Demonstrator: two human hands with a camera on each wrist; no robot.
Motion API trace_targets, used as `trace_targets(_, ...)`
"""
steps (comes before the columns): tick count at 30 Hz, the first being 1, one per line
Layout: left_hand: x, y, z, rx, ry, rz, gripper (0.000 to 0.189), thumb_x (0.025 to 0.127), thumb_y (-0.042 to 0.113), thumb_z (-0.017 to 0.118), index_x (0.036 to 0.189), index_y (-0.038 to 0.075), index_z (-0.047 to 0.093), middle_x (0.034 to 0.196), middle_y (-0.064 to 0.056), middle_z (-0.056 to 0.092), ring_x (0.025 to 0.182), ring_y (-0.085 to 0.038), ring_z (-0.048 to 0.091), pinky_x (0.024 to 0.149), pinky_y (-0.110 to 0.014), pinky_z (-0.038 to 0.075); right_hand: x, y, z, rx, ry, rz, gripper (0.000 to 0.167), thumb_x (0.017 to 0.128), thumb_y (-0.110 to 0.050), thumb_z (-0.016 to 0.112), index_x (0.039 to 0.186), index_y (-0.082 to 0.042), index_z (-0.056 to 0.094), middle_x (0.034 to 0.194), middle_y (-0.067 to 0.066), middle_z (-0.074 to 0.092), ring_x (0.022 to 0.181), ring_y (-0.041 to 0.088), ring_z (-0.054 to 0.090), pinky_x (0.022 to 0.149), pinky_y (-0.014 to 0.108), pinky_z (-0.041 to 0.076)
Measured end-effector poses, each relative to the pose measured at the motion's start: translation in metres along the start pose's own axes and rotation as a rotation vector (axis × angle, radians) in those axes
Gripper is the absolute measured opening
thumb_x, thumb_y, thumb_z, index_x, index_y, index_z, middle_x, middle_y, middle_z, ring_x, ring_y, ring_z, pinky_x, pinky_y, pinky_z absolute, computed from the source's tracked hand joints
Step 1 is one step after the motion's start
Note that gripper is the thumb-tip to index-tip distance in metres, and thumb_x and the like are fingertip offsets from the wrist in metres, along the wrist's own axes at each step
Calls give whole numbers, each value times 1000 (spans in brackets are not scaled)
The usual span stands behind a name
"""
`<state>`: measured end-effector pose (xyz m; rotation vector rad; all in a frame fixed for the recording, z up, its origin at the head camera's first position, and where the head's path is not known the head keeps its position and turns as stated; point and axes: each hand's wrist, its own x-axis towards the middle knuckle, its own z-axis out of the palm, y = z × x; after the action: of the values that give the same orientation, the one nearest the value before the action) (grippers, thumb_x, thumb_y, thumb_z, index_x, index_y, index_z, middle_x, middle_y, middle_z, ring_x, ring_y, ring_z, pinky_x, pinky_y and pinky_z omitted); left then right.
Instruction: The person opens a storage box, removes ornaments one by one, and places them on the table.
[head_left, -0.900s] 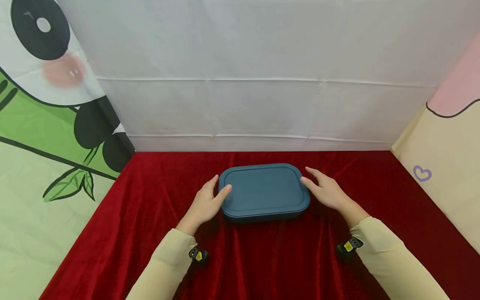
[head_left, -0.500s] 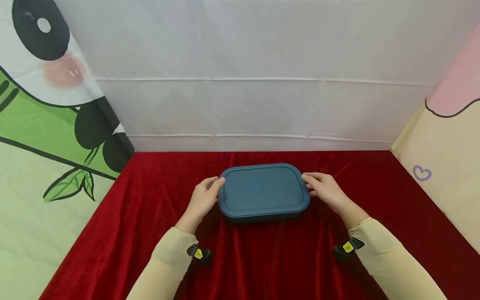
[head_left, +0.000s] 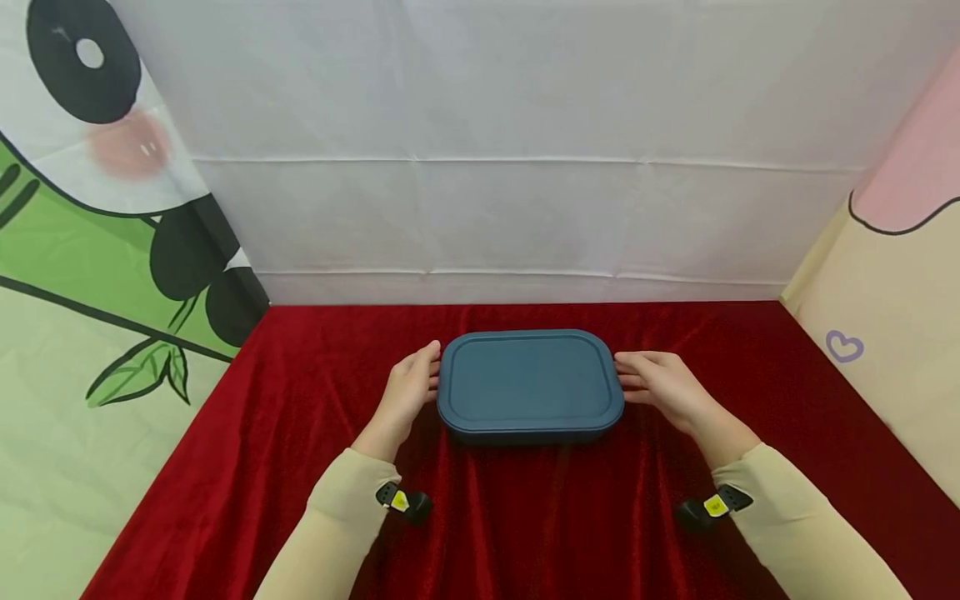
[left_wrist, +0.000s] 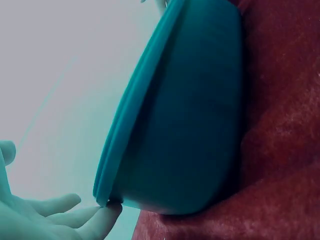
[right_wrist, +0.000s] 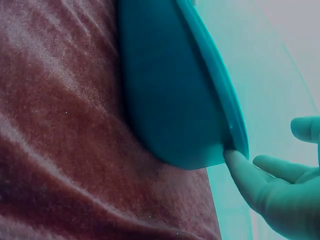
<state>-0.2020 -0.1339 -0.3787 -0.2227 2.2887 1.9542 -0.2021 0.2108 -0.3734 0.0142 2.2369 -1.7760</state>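
A dark blue lidded lunch box (head_left: 531,379) with rounded corners sits on the red cloth, its lid on. At its left end is my left hand (head_left: 406,390), thumb raised off the lid. The left wrist view shows the fingertips (left_wrist: 107,216) of that hand touching just under the lid's rim. My right hand (head_left: 670,390) is at the opposite end with fingers fairly straight. In the right wrist view one of its fingertips (right_wrist: 235,159) meets the underside of the rim, while the thumb (right_wrist: 305,129) stands away from the box.
Red velvet cloth (head_left: 517,533) with soft folds covers the table. A white fabric backdrop (head_left: 525,217) rises behind it, and printed cloth panels stand at the left and right. Each wrist carries a small black camera on a strap.
Half a second ago both thumbs were at the lid's edges; now they are lifted off. The box has turned slightly, its front edge straighter, and shifted a little to the right.
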Motion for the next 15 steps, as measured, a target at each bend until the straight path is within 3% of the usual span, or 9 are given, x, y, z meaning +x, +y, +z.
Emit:
trace_targets(7, 1, 3, 6, -9, -31, -2, 66, 95, 53, 41, 141, 5, 39, 142, -15, 46, 127, -31, 49, 102, -46, 43, -1, 2, -7, -17, -20, -6, 64, 99, -37, 46, 142, 9, 32, 143, 30, 38, 129, 40, 43, 87, 33, 54)
trace_targets(15, 0, 7, 12, 4, -38, -31, 66, 96, 52, 40, 142, 5, 37, 146, -16, 42, 132, -31, 43, 106, -46, 39, 1, 2, -12, -42, -4, -26, 59, 99, -35, 48, 140, 6, 38, 141, 28, 43, 127, 38, 46, 85, 32, 54)
